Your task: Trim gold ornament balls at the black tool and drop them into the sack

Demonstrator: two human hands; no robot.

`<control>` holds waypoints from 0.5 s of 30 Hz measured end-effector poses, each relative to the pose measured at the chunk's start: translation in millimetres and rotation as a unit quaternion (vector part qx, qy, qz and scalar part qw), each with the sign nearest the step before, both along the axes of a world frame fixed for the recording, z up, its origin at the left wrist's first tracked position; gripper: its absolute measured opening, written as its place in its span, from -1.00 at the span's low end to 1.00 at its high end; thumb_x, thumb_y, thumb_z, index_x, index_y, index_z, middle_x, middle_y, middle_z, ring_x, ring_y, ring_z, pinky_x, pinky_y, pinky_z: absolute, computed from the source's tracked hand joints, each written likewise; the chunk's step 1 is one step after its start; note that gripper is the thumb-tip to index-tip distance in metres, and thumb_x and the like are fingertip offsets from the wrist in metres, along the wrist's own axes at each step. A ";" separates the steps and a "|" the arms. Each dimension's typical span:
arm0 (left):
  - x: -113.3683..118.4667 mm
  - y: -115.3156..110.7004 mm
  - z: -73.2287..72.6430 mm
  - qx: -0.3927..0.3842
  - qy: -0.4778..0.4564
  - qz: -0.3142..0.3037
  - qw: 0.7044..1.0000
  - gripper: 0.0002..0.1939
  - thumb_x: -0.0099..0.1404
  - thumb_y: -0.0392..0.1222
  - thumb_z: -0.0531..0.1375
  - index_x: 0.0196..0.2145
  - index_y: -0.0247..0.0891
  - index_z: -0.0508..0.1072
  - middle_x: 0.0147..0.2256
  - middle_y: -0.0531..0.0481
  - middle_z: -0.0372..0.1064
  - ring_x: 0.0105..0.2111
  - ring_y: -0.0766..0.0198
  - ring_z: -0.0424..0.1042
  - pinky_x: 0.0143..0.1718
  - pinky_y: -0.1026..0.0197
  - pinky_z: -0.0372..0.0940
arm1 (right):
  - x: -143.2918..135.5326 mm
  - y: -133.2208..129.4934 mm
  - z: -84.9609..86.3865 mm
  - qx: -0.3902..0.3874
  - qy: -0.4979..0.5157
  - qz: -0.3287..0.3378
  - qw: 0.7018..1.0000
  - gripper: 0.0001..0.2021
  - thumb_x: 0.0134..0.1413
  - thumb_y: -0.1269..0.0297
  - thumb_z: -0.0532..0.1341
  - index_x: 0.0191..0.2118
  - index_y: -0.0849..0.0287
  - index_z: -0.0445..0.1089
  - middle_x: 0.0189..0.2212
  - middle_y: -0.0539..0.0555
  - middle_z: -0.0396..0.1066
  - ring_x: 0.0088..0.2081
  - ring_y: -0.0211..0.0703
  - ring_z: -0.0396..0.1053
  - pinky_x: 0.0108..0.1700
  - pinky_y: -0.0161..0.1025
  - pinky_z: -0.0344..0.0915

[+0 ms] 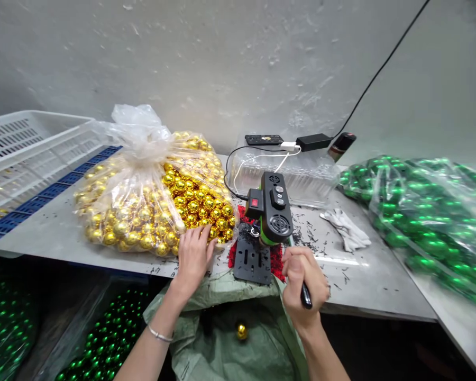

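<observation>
"What lay at the desk's (365,272) left end?"

"A white crate (47,164) stood there, toward the back left corner. Right of it, a clear bag (137,203) sat near the front edge, gathered at the top and gaping on its right side over loose gold balls (202,201)."

"And the left hand (192,254)?"

"It reached over the front edge, its fingers loosely extended against the gold balls at the gap; I saw nothing gripped in them."

"Was any ball outside the bag?"

"One single gold ball (241,332) showed in the mouth of a green sack (230,362), below the middle of the front edge. I couldn't tell whether it was resting or in mid-air."

"What was above the sack?"

"A black plate (252,259) at the front edge, over a red mat (277,259), with a black device (276,206) standing just behind."

"The right hand (305,286)?"

"Its fingers were closed around a black-handled tool (306,296), just right of the plate."

"Farther right?"

"A white glove (347,230), then a bag of green balls (432,222) by the right edge."
</observation>
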State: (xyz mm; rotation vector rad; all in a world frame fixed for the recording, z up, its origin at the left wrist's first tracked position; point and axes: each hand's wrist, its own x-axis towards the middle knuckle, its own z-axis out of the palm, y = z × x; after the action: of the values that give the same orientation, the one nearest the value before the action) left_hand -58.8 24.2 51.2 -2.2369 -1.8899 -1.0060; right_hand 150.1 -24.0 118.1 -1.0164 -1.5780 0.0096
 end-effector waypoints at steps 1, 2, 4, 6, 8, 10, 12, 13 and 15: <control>0.9 7.6 0.1 -0.030 0.019 0.004 0.999 -0.71 0.34 -0.20 0.17 -0.02 -0.36 0.48 -0.16 -0.30 0.50 -0.14 -0.11 0.44 -0.07 -0.15 0.29 | 0.0 -0.2 1.0 0.001 -0.003 0.001 1.000 -0.73 0.20 0.57 0.01 -0.49 0.13 0.17 -0.50 -0.01 0.23 -0.42 -0.24 0.28 -0.41 -0.25 0.16; 1.7 13.2 0.0 -0.054 0.019 -0.002 0.998 -0.71 0.33 -0.21 0.17 -0.02 -0.37 0.47 -0.17 -0.30 0.50 -0.15 -0.11 0.44 -0.07 -0.16 0.27 | 0.2 -0.3 1.6 0.001 -0.005 0.002 1.000 -0.73 0.20 0.57 0.01 -0.49 0.13 0.17 -0.50 -0.01 0.24 -0.42 -0.24 0.29 -0.40 -0.25 0.17; 2.0 18.2 0.3 -0.079 -0.048 -0.021 0.995 -0.67 0.33 -0.18 0.17 0.01 -0.34 0.45 -0.14 -0.27 0.49 -0.11 -0.09 0.44 -0.03 -0.15 0.26 | 0.7 -0.6 1.5 0.003 -0.010 0.006 1.000 -0.72 0.19 0.59 0.01 -0.48 0.12 0.16 -0.51 -0.01 0.23 -0.40 -0.23 0.30 -0.38 -0.25 0.18; 1.0 17.4 2.5 -0.106 -0.198 -0.050 0.973 -0.61 0.34 -0.08 0.17 0.07 -0.29 0.41 -0.14 -0.20 0.48 -0.11 0.00 0.45 -0.04 -0.06 0.30 | 1.1 -0.8 -0.2 0.003 -0.012 0.006 1.000 -0.72 0.19 0.60 0.01 -0.48 0.12 0.15 -0.51 -0.02 0.22 -0.39 -0.23 0.30 -0.37 -0.25 0.18; 1.9 13.4 5.4 -0.166 -0.370 -0.088 0.910 -0.53 0.33 0.04 0.16 0.10 -0.26 0.36 -0.20 -0.11 0.47 -0.18 0.11 0.48 -0.11 0.05 0.36 | 1.3 -0.7 -1.8 0.003 -0.011 0.007 1.000 -0.73 0.18 0.60 0.01 -0.48 0.12 0.16 -0.51 -0.02 0.22 -0.39 -0.24 0.29 -0.37 -0.25 0.18; 8.2 7.9 6.8 -0.242 -0.489 -0.121 0.829 -0.45 0.28 0.12 0.19 0.10 -0.26 0.36 -0.24 -0.05 0.46 -0.24 0.18 0.48 -0.19 0.13 0.40 | 1.5 -0.4 -1.5 0.003 -0.009 0.008 1.000 -0.73 0.18 0.60 0.01 -0.47 0.12 0.16 -0.51 -0.02 0.22 -0.39 -0.24 0.29 -0.37 -0.25 0.18; 20.3 2.2 4.5 -0.303 -0.542 -0.132 0.773 -0.39 0.17 0.15 0.28 0.07 -0.28 0.40 -0.25 -0.04 0.46 -0.26 0.20 0.48 -0.21 0.17 0.41 | 1.9 0.0 1.6 -0.001 -0.008 0.008 1.000 -0.73 0.18 0.60 0.01 -0.48 0.12 0.16 -0.51 -0.02 0.22 -0.38 -0.24 0.30 -0.37 -0.26 0.18; 27.6 -0.4 1.9 -0.324 -0.555 -0.130 0.755 -0.36 0.12 0.15 0.32 0.05 -0.29 0.41 -0.25 -0.04 0.47 -0.26 0.20 0.48 -0.22 0.18 0.41 | 2.1 0.3 4.0 -0.004 -0.008 0.007 1.000 -0.73 0.19 0.60 0.01 -0.48 0.12 0.15 -0.51 -0.02 0.22 -0.38 -0.24 0.30 -0.37 -0.26 0.18; 42.0 -4.4 -5.6 -0.346 -0.574 -0.120 0.732 -0.32 0.07 0.15 0.35 0.05 -0.31 0.42 -0.25 -0.06 0.49 -0.27 0.19 0.48 -0.23 0.17 0.42 | 2.8 1.0 9.5 -0.012 -0.007 0.008 1.000 -0.73 0.19 0.59 0.01 -0.48 0.13 0.15 -0.51 -0.03 0.22 -0.39 -0.25 0.30 -0.37 -0.26 0.18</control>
State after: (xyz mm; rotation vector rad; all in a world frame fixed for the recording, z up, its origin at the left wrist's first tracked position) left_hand -16.8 19.7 45.6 -2.4285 -2.7823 -2.5468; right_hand 152.9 -23.0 127.7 -1.0248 -1.6018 0.0332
